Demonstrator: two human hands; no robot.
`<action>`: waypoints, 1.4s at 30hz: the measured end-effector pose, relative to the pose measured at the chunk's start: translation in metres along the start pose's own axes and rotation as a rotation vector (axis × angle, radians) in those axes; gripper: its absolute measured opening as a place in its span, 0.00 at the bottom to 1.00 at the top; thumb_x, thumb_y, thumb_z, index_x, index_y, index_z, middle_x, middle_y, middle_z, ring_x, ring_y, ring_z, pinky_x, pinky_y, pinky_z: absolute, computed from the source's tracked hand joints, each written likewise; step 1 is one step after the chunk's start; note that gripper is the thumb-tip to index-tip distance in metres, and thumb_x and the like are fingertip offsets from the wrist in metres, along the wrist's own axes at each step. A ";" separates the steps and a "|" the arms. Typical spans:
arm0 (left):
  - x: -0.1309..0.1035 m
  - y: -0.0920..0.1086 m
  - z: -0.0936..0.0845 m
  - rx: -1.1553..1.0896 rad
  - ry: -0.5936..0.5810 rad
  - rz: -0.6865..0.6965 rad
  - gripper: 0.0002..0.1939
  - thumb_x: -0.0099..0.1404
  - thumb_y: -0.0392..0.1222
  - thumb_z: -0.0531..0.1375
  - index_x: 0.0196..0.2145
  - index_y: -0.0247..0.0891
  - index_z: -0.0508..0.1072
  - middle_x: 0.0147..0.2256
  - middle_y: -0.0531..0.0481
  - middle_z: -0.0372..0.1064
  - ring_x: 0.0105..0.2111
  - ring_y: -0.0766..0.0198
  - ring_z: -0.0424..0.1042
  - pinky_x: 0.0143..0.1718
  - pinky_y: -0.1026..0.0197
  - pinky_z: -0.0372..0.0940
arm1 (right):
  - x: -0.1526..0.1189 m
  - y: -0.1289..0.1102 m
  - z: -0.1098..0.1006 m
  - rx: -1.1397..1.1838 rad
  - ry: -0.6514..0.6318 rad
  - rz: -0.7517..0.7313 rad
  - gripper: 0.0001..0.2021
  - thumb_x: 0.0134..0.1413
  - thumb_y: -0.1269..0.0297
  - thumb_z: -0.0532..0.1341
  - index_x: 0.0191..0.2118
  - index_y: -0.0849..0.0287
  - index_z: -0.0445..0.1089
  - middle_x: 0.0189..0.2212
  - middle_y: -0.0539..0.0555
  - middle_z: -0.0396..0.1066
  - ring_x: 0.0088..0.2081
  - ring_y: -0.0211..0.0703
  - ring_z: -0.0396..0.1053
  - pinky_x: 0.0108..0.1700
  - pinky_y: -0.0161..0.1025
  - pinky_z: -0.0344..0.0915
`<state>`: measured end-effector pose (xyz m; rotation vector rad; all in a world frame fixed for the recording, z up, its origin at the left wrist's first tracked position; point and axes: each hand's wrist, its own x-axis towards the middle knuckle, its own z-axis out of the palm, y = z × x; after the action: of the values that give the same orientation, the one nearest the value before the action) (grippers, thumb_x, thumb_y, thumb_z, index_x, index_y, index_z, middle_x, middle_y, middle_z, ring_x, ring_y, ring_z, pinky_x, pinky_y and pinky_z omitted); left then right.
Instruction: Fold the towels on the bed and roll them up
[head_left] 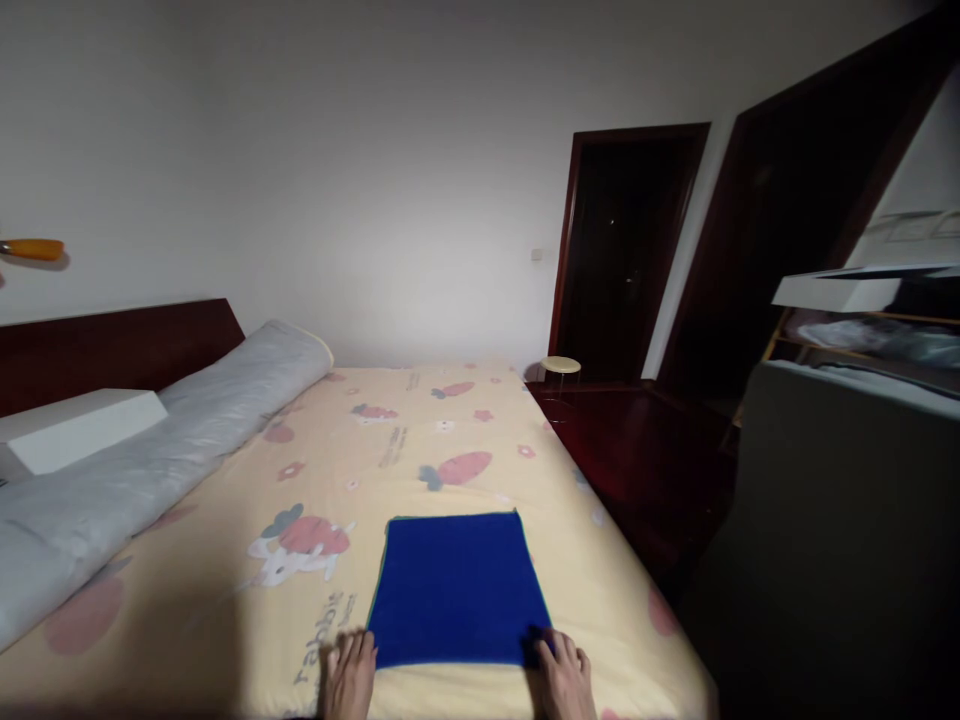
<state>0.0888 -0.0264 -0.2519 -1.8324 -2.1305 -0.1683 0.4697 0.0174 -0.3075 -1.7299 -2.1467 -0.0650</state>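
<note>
A blue cloth (459, 590) with a thin green edge lies flat on the yellow patterned bed sheet (405, 430). At its near left corner is my left hand (351, 665), fingers bent together and touching the edge of the cloth. My right hand (564, 668) is at the near right corner, thumb and fingers curled at the cloth's edge. Whether either hand pinches the fabric or only rests on it is hard to make out.
A rolled grey quilt (217, 420) lies along the left, with a white box (90, 425) by the dark headboard (120, 345). Beyond the bed's right side stand a round stool (561, 366) and a shelf (832, 345) behind a dark panel (832, 520).
</note>
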 end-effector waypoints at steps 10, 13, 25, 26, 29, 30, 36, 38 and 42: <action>-0.013 -0.011 0.018 -0.115 -0.117 0.076 0.22 0.62 0.36 0.51 0.51 0.45 0.73 0.51 0.46 0.72 0.57 0.52 0.63 0.57 0.47 0.53 | -0.008 -0.001 -0.009 -0.028 -0.047 -0.084 0.24 0.50 0.79 0.52 0.48 0.50 0.71 0.45 0.54 0.74 0.47 0.53 0.70 0.50 0.49 0.58; -0.008 -0.016 0.004 -0.131 -0.191 0.134 0.25 0.61 0.32 0.48 0.52 0.46 0.72 0.52 0.48 0.72 0.57 0.55 0.63 0.59 0.47 0.52 | -0.010 -0.002 -0.011 -0.073 -0.047 -0.070 0.24 0.50 0.79 0.52 0.49 0.50 0.72 0.47 0.55 0.74 0.47 0.55 0.69 0.51 0.53 0.58; 0.008 -0.025 -0.008 0.148 -0.270 0.459 0.21 0.63 0.29 0.50 0.47 0.42 0.76 0.44 0.45 0.76 0.54 0.53 0.67 0.60 0.43 0.55 | -0.005 -0.029 -0.031 -0.166 -0.129 0.044 0.22 0.52 0.82 0.50 0.43 0.55 0.76 0.45 0.59 0.75 0.50 0.59 0.68 0.56 0.62 0.56; 0.008 -0.023 -0.009 0.162 -0.274 0.451 0.21 0.63 0.29 0.50 0.46 0.41 0.77 0.43 0.45 0.76 0.54 0.54 0.67 0.61 0.44 0.54 | -0.003 -0.029 -0.033 -0.177 -0.136 0.037 0.22 0.52 0.82 0.50 0.42 0.56 0.76 0.44 0.59 0.75 0.49 0.59 0.68 0.56 0.62 0.55; 0.010 -0.019 -0.015 0.185 -0.296 0.414 0.20 0.64 0.30 0.50 0.45 0.40 0.77 0.43 0.44 0.77 0.54 0.54 0.67 0.61 0.45 0.53 | 0.004 -0.027 -0.039 -0.194 -0.151 -0.009 0.21 0.53 0.82 0.50 0.42 0.57 0.76 0.43 0.60 0.75 0.50 0.57 0.68 0.58 0.60 0.54; 0.012 -0.018 -0.019 0.178 -0.307 0.406 0.20 0.64 0.30 0.50 0.45 0.40 0.78 0.44 0.45 0.77 0.55 0.54 0.67 0.62 0.45 0.53 | 0.006 -0.026 -0.042 -0.188 -0.157 -0.026 0.21 0.54 0.81 0.50 0.41 0.57 0.76 0.42 0.60 0.75 0.49 0.57 0.68 0.58 0.59 0.55; 0.031 -0.018 -0.052 -0.017 -0.471 0.309 0.25 0.60 0.26 0.44 0.40 0.38 0.79 0.43 0.43 0.77 0.57 0.56 0.64 0.63 0.44 0.48 | 0.028 -0.021 -0.073 -0.130 -0.265 -0.032 0.20 0.55 0.80 0.48 0.38 0.58 0.76 0.44 0.60 0.75 0.51 0.54 0.66 0.58 0.54 0.52; 0.040 -0.021 -0.062 -0.069 -0.540 0.290 0.26 0.56 0.24 0.45 0.40 0.38 0.78 0.44 0.42 0.76 0.57 0.57 0.64 0.64 0.45 0.47 | 0.037 -0.022 -0.082 -0.122 -0.347 -0.009 0.18 0.54 0.79 0.50 0.39 0.60 0.76 0.47 0.63 0.73 0.53 0.55 0.65 0.58 0.54 0.51; 0.052 -0.027 -0.074 -0.112 -0.598 0.323 0.22 0.51 0.27 0.50 0.38 0.40 0.78 0.44 0.43 0.75 0.57 0.56 0.64 0.64 0.46 0.45 | 0.052 -0.019 -0.089 -0.112 -0.468 -0.035 0.15 0.45 0.77 0.56 0.39 0.64 0.75 0.44 0.66 0.74 0.51 0.58 0.67 0.54 0.51 0.54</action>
<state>0.0679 -0.0038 -0.1627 -2.5011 -2.1561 0.3933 0.4666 0.0377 -0.2042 -1.9192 -2.5424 0.2376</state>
